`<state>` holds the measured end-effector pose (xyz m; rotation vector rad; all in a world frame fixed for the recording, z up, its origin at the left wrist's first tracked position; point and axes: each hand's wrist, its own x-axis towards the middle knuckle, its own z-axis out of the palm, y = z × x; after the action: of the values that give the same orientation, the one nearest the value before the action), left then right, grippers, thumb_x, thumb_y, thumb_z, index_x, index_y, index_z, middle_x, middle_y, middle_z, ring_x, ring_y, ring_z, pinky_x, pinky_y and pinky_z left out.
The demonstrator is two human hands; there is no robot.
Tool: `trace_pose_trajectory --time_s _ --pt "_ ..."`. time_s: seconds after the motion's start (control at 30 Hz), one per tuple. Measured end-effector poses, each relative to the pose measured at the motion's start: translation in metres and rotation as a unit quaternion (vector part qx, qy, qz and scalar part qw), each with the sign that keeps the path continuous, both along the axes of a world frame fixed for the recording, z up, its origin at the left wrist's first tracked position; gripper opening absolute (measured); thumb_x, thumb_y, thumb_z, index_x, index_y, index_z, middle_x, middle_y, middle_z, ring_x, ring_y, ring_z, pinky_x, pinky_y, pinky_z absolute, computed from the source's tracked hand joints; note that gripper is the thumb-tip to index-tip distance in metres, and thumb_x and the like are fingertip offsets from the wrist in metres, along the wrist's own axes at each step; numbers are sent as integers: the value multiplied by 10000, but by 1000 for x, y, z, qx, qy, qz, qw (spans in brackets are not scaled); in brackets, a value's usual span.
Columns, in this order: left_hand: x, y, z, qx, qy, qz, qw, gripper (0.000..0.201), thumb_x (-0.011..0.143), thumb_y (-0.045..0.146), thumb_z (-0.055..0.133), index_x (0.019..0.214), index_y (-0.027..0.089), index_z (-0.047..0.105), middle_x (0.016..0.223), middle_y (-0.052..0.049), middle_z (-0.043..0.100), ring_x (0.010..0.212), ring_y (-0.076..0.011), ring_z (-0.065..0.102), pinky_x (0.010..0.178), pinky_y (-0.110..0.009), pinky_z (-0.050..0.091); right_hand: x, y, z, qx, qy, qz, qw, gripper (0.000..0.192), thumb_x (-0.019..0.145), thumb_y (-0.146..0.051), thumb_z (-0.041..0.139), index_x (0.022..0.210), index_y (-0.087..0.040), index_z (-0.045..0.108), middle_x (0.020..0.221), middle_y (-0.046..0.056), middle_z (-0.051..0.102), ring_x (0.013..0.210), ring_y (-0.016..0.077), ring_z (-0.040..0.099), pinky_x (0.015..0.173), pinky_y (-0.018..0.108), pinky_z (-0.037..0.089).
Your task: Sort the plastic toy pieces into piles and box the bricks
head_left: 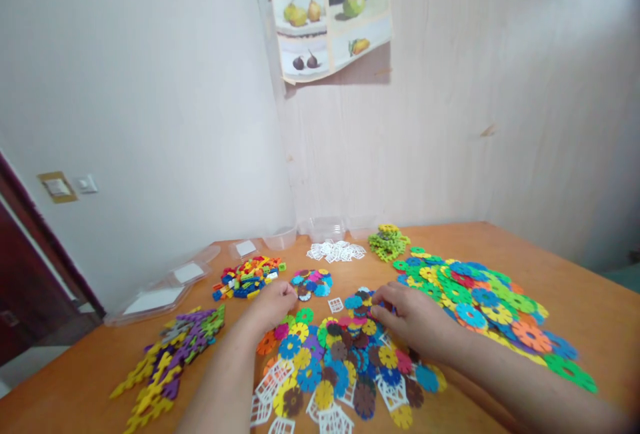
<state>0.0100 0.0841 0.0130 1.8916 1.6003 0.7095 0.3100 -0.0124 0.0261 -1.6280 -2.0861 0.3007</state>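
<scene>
A mixed pile of flower-shaped plastic discs (310, 375) in many colours lies in front of me, with white lattice window pieces (393, 391) among them. My left hand (275, 304) is closed beside a smaller heap of discs (320, 282), its fingertips pressed together; whatever they hold is hidden. Over the right edge of the mixed pile, my right hand (413, 317) has its thumb and fingers bent in a pinch against the discs. I cannot make out what is between them. One white window piece (335, 305) lies alone between the hands.
Larger discs (470, 314) spread over the right side. Small building bricks (250, 277), white window pieces (336, 251) and green interlocking pieces (389, 245) form heaps farther back. Purple and yellow linking pieces (173, 357) lie left. Clear plastic tubs (327, 229) and lids (150, 302) line the wall.
</scene>
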Motion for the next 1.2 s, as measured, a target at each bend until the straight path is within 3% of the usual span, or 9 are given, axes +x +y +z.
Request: trace_pose_trajectory --time_s 0.13,0.33,0.53,0.67,0.77,0.93,1.1,1.2 --pt "3 1 -3 -24 -17 -46 999 153 687 300 510 695 183 607 629 8 608 593 -144 534 535 -228 353 -11 17 7 -6 -29 7 1000 228 904 -343 554 1002 -224 722 978 67 701 903 200 645 779 271 421" --pt "2 5 -4 -7 -8 -9 1000 134 692 282 489 647 190 575 579 8 580 544 -138 512 497 -229 330 -27 45 10 -38 -107 0 994 271 872 -398 589 1026 -216 721 1022 77 698 893 206 648 732 277 402" --pt "2 8 -6 -4 4 -19 1000 103 670 227 504 585 192 551 549 6 573 519 -136 493 496 -231 322 -30 59 3 -56 -148 -18 987 249 791 -407 647 936 -219 723 976 67 707 869 211 644 641 262 359" --pt "2 10 -7 -7 -3 -1 1000 109 682 228 512 587 195 552 537 8 565 505 -136 482 488 -233 303 -29 64 -2 -55 -95 -17 994 126 746 -278 664 847 -203 678 857 30 700 782 167 625 609 230 352" --pt "3 11 -8 -1 0 20 1000 130 694 235 518 572 196 544 515 9 547 491 -132 463 484 -238 280 -35 69 -2 -94 6 -12 996 46 778 -237 625 775 -191 624 700 -3 662 657 130 595 555 202 362" --pt "4 13 -9 -1 -8 30 1000 143 692 222 536 553 193 546 504 11 547 491 -126 455 495 -235 267 -61 86 1 -158 158 -28 974 155 813 -243 606 675 -185 564 505 -33 565 456 91 488 459 185 358" --pt "5 15 -10 0 -8 29 1000 186 703 207 545 519 196 519 473 18 518 476 -125 442 502 -238 267 -90 108 -1 -157 174 -34 972 96 842 -161 523 761 -181 571 565 -20 616 480 89 548 497 185 439" --pt "4 15 -11 1 -9 28 1000 167 697 192 555 531 197 540 481 19 523 484 -131 449 513 -242 279 -92 112 -1 -138 143 -28 980 55 798 -144 558 771 -176 595 594 -17 615 538 102 564 513 194 424"
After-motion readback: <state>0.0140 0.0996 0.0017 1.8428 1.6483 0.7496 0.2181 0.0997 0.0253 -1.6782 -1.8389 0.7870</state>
